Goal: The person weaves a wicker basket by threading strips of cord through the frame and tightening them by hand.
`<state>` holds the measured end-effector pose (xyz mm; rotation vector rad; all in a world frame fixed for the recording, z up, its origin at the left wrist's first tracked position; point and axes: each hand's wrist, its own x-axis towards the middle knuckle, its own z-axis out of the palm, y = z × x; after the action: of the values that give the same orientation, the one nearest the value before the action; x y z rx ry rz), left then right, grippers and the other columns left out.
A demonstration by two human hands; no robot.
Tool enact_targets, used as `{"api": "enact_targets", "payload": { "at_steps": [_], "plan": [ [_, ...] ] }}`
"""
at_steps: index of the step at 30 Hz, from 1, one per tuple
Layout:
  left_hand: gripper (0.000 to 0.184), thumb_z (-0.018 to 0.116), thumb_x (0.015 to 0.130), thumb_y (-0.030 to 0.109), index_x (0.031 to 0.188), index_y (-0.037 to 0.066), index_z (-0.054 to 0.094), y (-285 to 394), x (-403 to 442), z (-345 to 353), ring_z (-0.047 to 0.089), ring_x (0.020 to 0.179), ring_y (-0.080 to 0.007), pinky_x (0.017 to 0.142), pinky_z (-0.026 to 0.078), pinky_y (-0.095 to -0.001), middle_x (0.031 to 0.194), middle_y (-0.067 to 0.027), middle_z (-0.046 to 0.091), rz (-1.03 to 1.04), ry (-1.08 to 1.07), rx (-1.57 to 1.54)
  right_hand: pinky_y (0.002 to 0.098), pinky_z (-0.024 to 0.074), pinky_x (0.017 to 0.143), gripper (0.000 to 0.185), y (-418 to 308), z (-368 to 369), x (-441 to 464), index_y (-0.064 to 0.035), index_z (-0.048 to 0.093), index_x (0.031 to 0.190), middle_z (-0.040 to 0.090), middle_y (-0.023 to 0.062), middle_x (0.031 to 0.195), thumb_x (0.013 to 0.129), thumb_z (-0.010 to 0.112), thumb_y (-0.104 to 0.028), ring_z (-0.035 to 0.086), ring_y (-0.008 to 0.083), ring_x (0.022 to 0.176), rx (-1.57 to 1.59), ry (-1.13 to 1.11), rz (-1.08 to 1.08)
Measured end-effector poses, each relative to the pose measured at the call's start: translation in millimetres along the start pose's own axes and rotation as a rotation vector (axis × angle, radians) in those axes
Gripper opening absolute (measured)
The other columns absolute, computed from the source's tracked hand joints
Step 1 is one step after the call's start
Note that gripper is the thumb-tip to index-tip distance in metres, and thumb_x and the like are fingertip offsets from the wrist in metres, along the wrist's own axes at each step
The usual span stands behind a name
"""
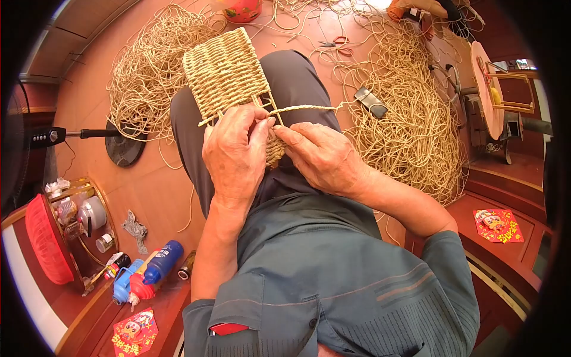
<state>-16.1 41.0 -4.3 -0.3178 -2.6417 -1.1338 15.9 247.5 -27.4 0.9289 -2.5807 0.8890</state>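
Observation:
A woven straw-coloured panel (pixel 223 71), apparently part of a basket, rests on my lap. Thin rods stick out at its lower edge, and more weave (pixel 275 150) shows below my fingers. My left hand (pixel 238 146) is closed over that lower edge, thumb and forefinger pressed together. Close beside it, my right hand (pixel 321 154) has its thumb and fingertips pinched by the rods. What lies in that pinch is too small to make out. From the panel a twisted cord (pixel 303 108) stretches rightward, above my right hand.
Loose cord heaps lie on the floor at left (pixel 160 65) and right (pixel 404 119). A dark flat object (pixel 370 102) sits on the right heap. Red-handled scissors (pixel 340 45) lie farther away. A fan base (pixel 125 143) and a blue bottle (pixel 163 262) are on my left.

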Motion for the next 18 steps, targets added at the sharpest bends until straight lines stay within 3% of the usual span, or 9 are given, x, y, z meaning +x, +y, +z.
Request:
{"api": "enact_targets", "payload": {
  "at_steps": [4,8,12,18],
  "plan": [
    [0.013,0.085,0.098,0.015,0.107,0.012,0.076,0,-1,5,0.074,0.086,-0.0226,0.086,0.050,-0.0413,0.095,-0.0006,0.080,0.093,0.023,0.133,0.0434,0.0583,0.086,0.056,-4,0,3,0.0016,0.063,0.149,0.065,0.0143,0.108,0.096,0.077,-0.010,0.069,0.0332,0.096,0.053,-0.036,0.055],
    [0.027,0.082,0.102,0.016,0.123,0.013,0.067,7,-10,11,0.077,0.090,-0.0267,0.085,0.051,-0.0441,0.097,-0.0026,0.080,0.077,0.017,0.260,0.0442,0.0581,0.085,0.047,-3,1,7,0.0016,0.066,0.139,0.063,0.0139,0.104,0.095,0.078,-0.010,0.068,0.0330,0.096,0.116,-0.048,0.067],
    [0.022,0.073,0.107,0.016,0.125,0.011,0.061,9,-10,16,0.077,0.092,-0.0308,0.086,0.051,-0.0471,0.100,-0.0061,0.080,0.018,-0.040,0.185,0.0449,0.0584,0.085,0.038,-2,-1,13,0.0011,0.068,0.131,0.064,0.0136,0.104,0.096,0.078,-0.008,0.068,0.0331,0.096,0.156,-0.036,0.051],
    [0.023,0.073,0.108,0.014,0.127,0.010,0.062,7,-14,20,0.076,0.092,-0.0329,0.087,0.050,-0.0479,0.101,-0.0078,0.080,0.040,0.020,0.139,0.0469,0.0586,0.081,0.028,6,7,8,-0.0011,0.071,0.125,0.064,0.0151,0.103,0.098,0.078,-0.005,0.068,0.0367,0.090,0.207,-0.005,0.109]
  ]
}}
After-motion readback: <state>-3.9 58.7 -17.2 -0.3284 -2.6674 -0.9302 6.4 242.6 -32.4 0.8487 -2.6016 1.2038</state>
